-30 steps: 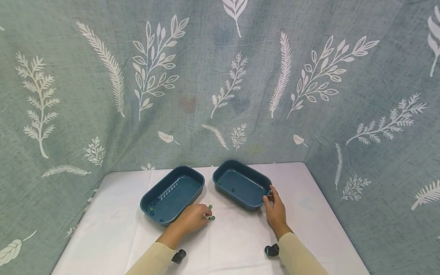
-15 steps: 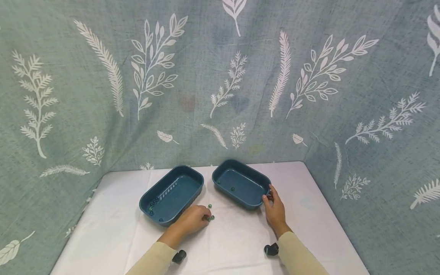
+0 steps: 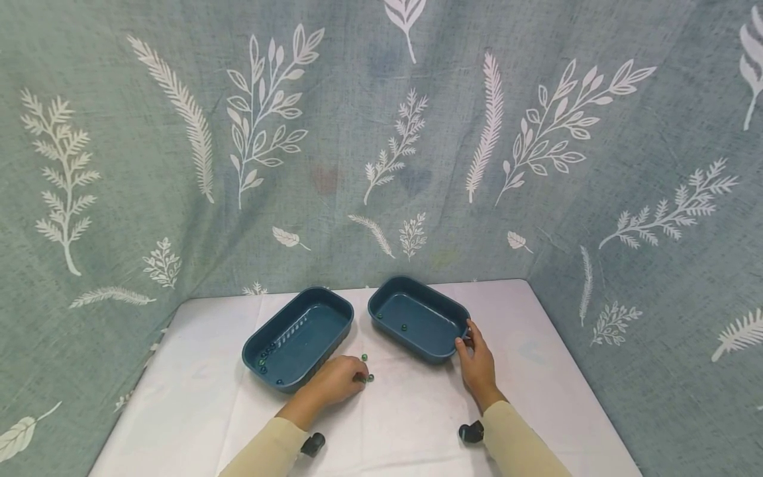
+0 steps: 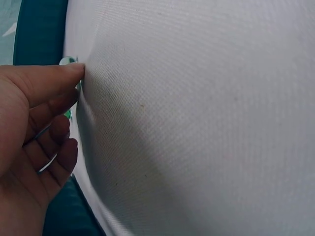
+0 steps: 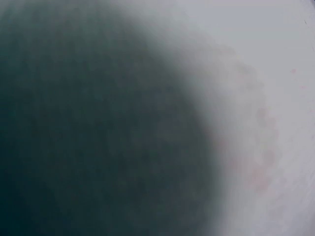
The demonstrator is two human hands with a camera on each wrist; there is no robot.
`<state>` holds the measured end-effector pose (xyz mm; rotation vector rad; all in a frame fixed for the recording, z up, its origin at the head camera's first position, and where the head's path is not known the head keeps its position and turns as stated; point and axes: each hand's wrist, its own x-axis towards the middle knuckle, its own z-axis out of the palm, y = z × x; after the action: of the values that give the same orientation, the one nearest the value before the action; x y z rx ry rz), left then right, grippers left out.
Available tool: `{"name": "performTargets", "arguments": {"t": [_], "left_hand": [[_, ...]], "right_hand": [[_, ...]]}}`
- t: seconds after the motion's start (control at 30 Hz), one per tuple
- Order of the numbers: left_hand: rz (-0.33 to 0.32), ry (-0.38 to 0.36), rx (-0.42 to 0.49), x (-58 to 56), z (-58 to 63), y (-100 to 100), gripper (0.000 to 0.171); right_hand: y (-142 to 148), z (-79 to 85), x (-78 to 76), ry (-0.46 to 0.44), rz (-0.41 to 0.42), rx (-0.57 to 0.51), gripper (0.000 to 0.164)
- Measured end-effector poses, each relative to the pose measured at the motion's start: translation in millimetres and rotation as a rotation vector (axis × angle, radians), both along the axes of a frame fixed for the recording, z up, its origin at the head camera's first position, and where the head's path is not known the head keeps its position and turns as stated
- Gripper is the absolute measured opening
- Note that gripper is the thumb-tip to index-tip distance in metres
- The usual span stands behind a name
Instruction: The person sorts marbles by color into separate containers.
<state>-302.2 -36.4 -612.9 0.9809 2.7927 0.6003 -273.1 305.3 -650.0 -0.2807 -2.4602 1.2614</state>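
Note:
My left hand (image 3: 338, 381) is low over the white cloth, just right of the left blue tray (image 3: 250, 344). In the left wrist view, the thumb and forefinger of my left hand (image 4: 34, 108) pinch a small glass marble (image 4: 79, 85), mostly hidden by them. Close beyond the fingertips lies a green marble (image 3: 371, 377), and another green marble (image 3: 365, 357) is a little farther back. My right hand (image 3: 479, 366) grips the right end of the second blue tray (image 3: 438, 358), thumb on the near side. The right wrist view is too blurred to show that hand.
Several dark and green marbles (image 3: 263, 362) lie at the left tray's near end. Inside the right tray are two marbles, one (image 3: 404, 327) near the middle of its front wall. Leaf-patterned fabric (image 3: 381, 238) walls the table's back and sides.
My left fingertips have closed in on a marble at the cloth, and the marble beside it has shifted slightly right. My right hand and both trays stay where they were.

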Motion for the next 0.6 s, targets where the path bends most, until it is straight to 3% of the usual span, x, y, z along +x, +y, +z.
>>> {"name": "performTargets", "arguments": {"t": [0.33, 0.6], "left_hand": [[-0.002, 0.016, 0.008, -5.3, 3.3, -2, 0.013], [-0.072, 0.084, 0.060, -18.6, 16.4, 1, 0.015]], "right_hand": [[-1, 1.1, 1.2, -0.020, 0.003, -0.009, 0.056], [0, -1.1, 0.0, 0.002, 0.003, -0.001, 0.056]]}}
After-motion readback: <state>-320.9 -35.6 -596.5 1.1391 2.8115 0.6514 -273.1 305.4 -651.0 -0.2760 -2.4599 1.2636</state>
